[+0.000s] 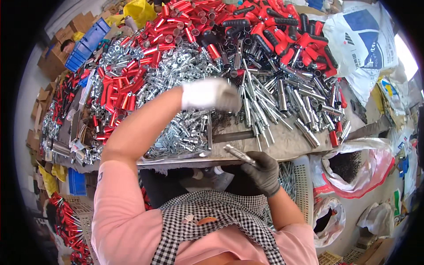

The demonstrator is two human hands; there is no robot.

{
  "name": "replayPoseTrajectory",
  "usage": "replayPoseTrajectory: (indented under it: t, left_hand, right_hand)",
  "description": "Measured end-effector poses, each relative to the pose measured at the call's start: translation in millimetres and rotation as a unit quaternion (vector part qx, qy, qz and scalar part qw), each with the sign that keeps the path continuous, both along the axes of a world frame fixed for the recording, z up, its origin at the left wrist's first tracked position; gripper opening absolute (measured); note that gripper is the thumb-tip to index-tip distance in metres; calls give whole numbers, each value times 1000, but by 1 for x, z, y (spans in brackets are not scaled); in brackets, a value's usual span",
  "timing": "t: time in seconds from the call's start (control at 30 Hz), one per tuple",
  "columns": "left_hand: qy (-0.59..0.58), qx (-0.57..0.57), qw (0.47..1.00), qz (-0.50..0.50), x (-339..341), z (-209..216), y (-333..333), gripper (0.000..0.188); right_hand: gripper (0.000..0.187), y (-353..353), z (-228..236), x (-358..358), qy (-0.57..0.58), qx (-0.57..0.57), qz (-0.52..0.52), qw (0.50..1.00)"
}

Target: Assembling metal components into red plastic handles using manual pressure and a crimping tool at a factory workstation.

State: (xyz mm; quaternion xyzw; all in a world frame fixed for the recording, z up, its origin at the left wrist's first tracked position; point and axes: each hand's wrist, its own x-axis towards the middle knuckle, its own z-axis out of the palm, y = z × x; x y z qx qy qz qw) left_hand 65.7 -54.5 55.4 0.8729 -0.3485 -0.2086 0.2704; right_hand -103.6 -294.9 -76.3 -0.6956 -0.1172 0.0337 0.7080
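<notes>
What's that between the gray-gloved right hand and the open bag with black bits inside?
In the head view, a pale plastic basket holding thin metal rods lies between the right hand and the open bag.

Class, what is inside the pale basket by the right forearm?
Thin metal rods lie in the basket. The right hand and forearm cover part of it; what lies under the top rods cannot be seen.
</notes>
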Motion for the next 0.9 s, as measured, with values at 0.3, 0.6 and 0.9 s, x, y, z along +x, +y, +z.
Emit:
replayPoseTrajectory:
  t: [0.3, 0.6, 0.9]
  left_hand:
    - [-192, 63, 894, 401, 192, -43, -46, 93]
    - [-388, -129, 854, 321, 153, -9, -24, 65]
    - [-9, -245, 910, 333, -47, 23, 63, 32]
  right_hand:
    - [43, -13, -9, -3, 54, 59, -72, 994]
    - [45, -19, -22, -6, 61, -2, -79, 995]
    - [35, 4, -10, -11, -13, -12, -58, 998]
